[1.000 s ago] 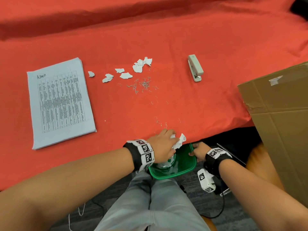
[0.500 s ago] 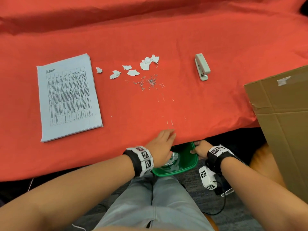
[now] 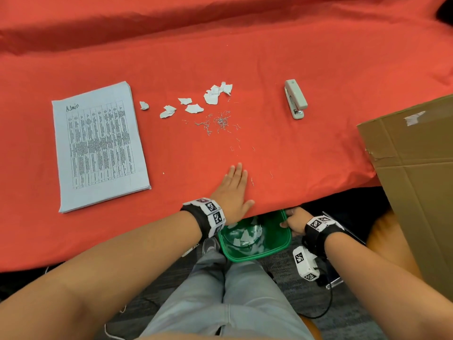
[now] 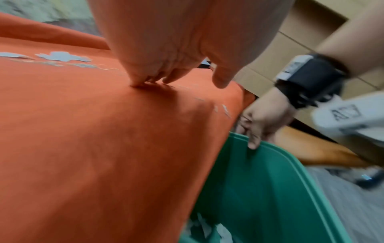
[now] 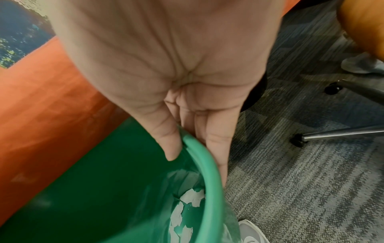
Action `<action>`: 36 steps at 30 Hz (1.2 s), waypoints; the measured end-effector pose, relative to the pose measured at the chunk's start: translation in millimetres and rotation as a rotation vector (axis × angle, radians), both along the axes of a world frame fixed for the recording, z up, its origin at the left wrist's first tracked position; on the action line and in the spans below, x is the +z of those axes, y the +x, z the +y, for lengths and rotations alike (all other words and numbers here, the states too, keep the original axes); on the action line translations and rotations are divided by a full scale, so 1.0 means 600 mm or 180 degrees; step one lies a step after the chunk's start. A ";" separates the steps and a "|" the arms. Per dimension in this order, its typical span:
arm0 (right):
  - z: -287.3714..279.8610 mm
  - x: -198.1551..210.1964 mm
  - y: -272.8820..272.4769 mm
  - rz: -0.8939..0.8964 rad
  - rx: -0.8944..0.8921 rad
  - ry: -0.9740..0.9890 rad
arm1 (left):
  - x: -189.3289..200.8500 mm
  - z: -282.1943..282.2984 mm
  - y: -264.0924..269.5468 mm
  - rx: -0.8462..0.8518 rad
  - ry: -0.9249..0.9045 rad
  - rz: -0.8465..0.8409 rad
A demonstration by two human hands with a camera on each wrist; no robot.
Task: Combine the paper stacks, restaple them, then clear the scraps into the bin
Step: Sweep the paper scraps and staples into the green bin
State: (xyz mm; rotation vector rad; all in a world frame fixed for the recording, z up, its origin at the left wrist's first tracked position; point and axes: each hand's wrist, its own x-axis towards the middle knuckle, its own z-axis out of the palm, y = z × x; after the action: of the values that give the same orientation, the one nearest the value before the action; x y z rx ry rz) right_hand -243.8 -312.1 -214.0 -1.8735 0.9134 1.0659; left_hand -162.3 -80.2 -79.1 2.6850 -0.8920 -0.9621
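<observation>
My left hand (image 3: 234,186) lies flat on the red tablecloth (image 3: 282,52) near the front edge, fingers straight, holding nothing; the left wrist view shows its fingertips (image 4: 145,80) touching the cloth. My right hand (image 3: 293,220) grips the rim of the green bin (image 3: 255,257), held just under the table edge; thumb inside, fingers outside (image 5: 216,148). White paper scraps (image 5: 191,199) lie in the bin. More torn scraps (image 3: 193,104) and loose staples (image 3: 218,122) lie mid-table. A single paper stack (image 3: 98,146) sits at the left. The grey stapler (image 3: 295,98) rests at the right.
A large cardboard box (image 3: 414,180) stands at the table's right corner. A few stray staples (image 3: 252,181) lie just right of my left hand. Below are my grey-trousered legs (image 3: 228,303), carpet and chair legs (image 5: 340,133).
My left hand let the scraps fall into the bin, then moved up onto the cloth and flattened. The right hand kept holding the bin rim.
</observation>
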 end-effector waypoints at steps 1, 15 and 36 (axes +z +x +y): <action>0.001 0.000 0.000 0.0003 -0.0011 0.0004 | -0.004 0.000 -0.014 -0.0224 0.0019 0.0004; -0.006 0.030 0.002 -0.0014 -0.0065 0.0027 | 0.017 -0.047 -0.041 -0.0906 -0.0841 0.0199; -0.001 0.040 0.012 -0.0005 0.0076 -0.0047 | 0.010 -0.002 -0.093 -0.1270 -0.0213 0.0154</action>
State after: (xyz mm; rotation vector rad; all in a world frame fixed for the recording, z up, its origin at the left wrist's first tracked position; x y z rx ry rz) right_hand -236.3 -312.7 -190.2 -1.9015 0.9025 1.0744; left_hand -217.9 -81.6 -73.0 2.4635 -1.4565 -1.0400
